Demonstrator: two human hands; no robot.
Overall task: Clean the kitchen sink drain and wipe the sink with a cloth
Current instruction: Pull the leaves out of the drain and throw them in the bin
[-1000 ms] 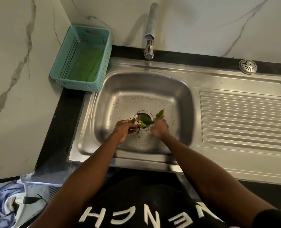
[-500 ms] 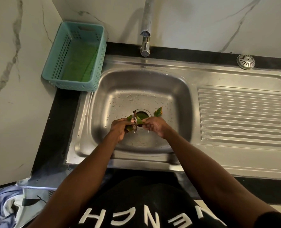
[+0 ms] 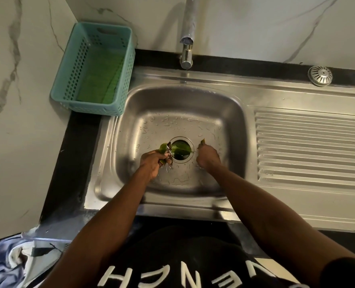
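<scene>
The steel sink (image 3: pixel 130 125) is wet, and its round drain (image 3: pixel 188 142) still holds a green leaf (image 3: pixel 180 150). My left hand (image 3: pixel 151 162) is at the drain's left edge, closed on a bunch of green leaves and a brown wrapper scrap (image 3: pixel 169 153). To the right of the drain, my right hand (image 3: pixel 207 157) rests on the sink floor with its fingers curled over a small yellow-green leaf (image 3: pixel 202 142). A green cloth (image 3: pixel 101 80) lies in the teal basket (image 3: pixel 68 80).
The tap (image 3: pixel 187 48) hangs over the sink's back edge. A ribbed drainboard (image 3: pixel 309 146) runs to the right, with a metal drain strainer (image 3: pixel 320 75) on the black counter behind it. A bundle of blue and white fabric (image 3: pixel 8 265) lies at lower left.
My right hand has moved away from my left hand to the right side of the drain, onto the small leaf. My left hand keeps its bunch of leaves.
</scene>
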